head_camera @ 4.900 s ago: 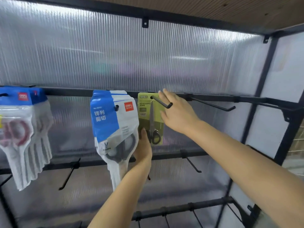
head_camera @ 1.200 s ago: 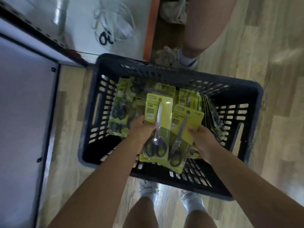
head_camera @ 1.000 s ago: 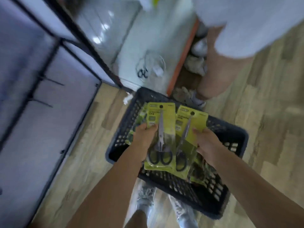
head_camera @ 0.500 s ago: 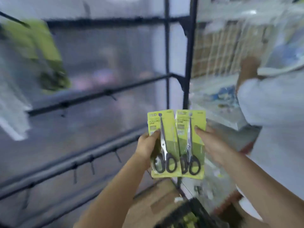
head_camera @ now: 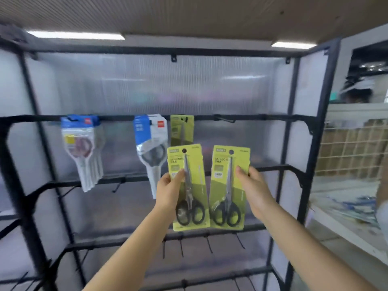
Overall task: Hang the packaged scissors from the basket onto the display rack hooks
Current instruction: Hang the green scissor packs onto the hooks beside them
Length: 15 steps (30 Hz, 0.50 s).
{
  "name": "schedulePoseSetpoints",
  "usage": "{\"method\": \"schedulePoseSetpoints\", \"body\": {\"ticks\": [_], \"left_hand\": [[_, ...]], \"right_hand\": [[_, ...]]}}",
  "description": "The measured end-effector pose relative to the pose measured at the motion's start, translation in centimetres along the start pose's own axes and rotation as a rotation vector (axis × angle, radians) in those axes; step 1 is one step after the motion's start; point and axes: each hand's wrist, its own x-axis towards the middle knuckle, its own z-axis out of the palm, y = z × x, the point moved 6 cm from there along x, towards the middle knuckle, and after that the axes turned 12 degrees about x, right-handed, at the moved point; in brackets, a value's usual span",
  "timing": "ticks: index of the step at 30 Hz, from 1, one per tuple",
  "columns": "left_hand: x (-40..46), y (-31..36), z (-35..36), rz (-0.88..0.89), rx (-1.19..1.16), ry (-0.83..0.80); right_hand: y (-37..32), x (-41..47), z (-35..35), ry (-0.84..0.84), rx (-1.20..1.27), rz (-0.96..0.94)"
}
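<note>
Hands (head_camera: 169,191) (head_camera: 253,186) each hold one scissors pack (head_camera: 189,186) (head_camera: 228,186) (upright) before rack (head_camera: 290,120).

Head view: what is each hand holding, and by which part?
Left hand pinches one scissors pack by its left edge, mid-height. Right hand pinches a second scissors pack by its right edge.

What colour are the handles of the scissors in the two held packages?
Black handles, on yellow-green cards; clearest in the head view.
</note>
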Motion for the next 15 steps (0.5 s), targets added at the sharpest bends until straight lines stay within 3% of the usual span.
{"method": "schedulePoseSetpoints", "body": {"ticks": [5, 15], "left_hand": [[-0.2, 0.4, -3.4, 0.009, 0.012, 0.091], [2.5, 4.7, -6.0, 0.119, 0.044, 0.153]], "right_hand": [[0.5, 0.6, 3.6, -0.076, 0.004, 0.037], [-4.6, 4.5, 9.0, -0.062, -0.095, -0.124]]}}
